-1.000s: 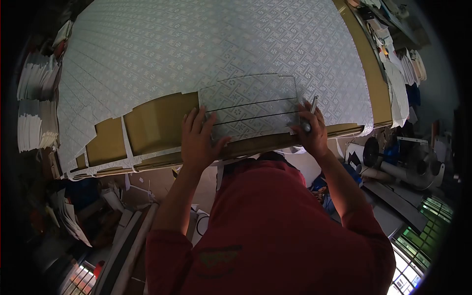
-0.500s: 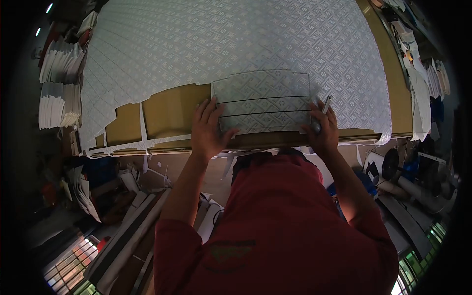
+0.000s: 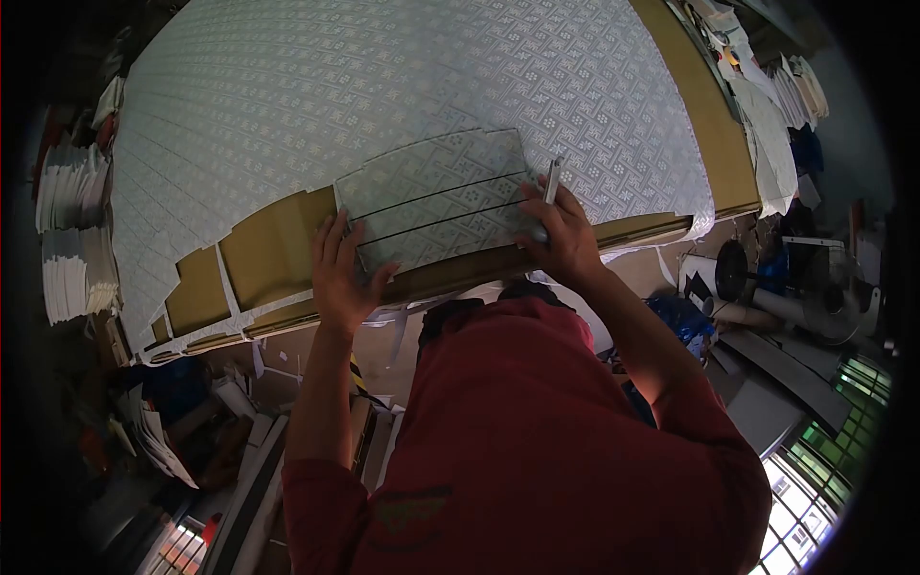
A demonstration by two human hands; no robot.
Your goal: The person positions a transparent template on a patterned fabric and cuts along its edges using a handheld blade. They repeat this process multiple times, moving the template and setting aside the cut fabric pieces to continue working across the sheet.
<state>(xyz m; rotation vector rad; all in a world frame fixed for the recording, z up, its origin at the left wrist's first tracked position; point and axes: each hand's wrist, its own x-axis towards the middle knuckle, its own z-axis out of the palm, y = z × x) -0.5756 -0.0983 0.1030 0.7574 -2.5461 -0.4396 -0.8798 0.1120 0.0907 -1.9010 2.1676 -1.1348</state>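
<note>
A pale grey patterned fabric [image 3: 402,86] covers most of the table. On its near edge lies a clear template [image 3: 436,199] with two dark lines across it. My left hand [image 3: 345,273] rests with spread fingers at the template's left end. At the right end, my right hand [image 3: 563,230] has a silver cutter-like tool [image 3: 552,180] held between its fingers, and its thumb and fingertips touch the template. The tool's lower part is hidden by the hand.
Brown board [image 3: 278,244] shows through gaps at the table's near left edge. Paper stacks [image 3: 72,187] stand at the left and more papers [image 3: 795,91] at the far right. A fan [image 3: 829,297] is at the lower right. Long rolls lie below left.
The view has turned and shifted, so the table appears tilted and the hands sit further left. Both hands remain at the template's ends, and the tool is still in my right hand.
</note>
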